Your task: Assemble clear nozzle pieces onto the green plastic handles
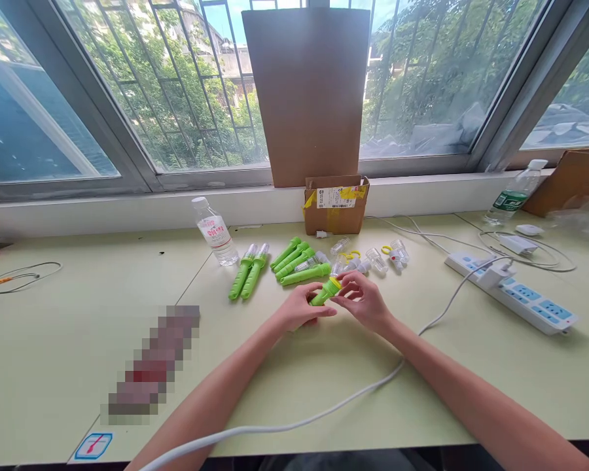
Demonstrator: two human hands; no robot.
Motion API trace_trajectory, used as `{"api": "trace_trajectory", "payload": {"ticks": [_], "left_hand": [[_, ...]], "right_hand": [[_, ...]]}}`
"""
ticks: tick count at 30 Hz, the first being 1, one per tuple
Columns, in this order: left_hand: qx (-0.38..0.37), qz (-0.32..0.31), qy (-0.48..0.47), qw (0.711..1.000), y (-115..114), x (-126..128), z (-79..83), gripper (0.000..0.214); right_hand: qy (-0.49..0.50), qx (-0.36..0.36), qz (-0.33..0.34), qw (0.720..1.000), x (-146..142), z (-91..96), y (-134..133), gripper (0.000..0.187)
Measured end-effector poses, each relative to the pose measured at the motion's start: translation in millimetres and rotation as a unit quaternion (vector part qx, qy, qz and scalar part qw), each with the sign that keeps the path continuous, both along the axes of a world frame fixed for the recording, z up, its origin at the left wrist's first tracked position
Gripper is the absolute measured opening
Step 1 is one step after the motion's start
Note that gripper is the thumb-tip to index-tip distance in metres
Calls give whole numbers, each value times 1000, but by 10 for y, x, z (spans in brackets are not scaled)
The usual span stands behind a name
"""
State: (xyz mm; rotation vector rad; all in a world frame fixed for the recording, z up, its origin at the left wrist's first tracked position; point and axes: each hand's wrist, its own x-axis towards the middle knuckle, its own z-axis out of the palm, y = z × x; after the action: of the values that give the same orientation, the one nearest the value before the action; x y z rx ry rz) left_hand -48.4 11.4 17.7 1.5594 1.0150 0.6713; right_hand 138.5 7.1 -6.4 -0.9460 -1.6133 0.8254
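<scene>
My left hand is closed round a green plastic flashlight body with a yellow ring at its tip. My right hand meets it at that tip, fingers pinched on the yellow end. Just beyond lie several loose green flashlight bodies in a pile. Two finished green flashlights with clear heads lie side by side to the left. Small clear caps and yellow rings are scattered to the right of the pile.
A water bottle stands behind the flashlights. A small open cardboard box sits at the window ledge under an upright cardboard sheet. A white power strip with cables lies right; its cord crosses the near table edge. A second bottle stands far right.
</scene>
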Motion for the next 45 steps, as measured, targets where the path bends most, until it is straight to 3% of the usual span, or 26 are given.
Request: {"api": "trace_trajectory", "payload": {"ticks": [5,9,20,36,45], "left_hand": [[53,6,44,998,-31,7,-1,34],[12,44,25,999,-40,20,-39,41],[-12,50,-31,998,-12,33,-113,36],[-53,-1,-70,996,-46,11,-22,46],[-107,-33,-119,987,-25,-29,-36,41]], "right_hand": [[-11,9,4,1000,11,-10,25,31],[-18,10,6,1000,15,-8,26,29],[-19,-2,16,1000,26,2,60,32],[-13,-9,21,1000,14,60,12,32],[-7,-19,56,998,20,93,6,29]]}}
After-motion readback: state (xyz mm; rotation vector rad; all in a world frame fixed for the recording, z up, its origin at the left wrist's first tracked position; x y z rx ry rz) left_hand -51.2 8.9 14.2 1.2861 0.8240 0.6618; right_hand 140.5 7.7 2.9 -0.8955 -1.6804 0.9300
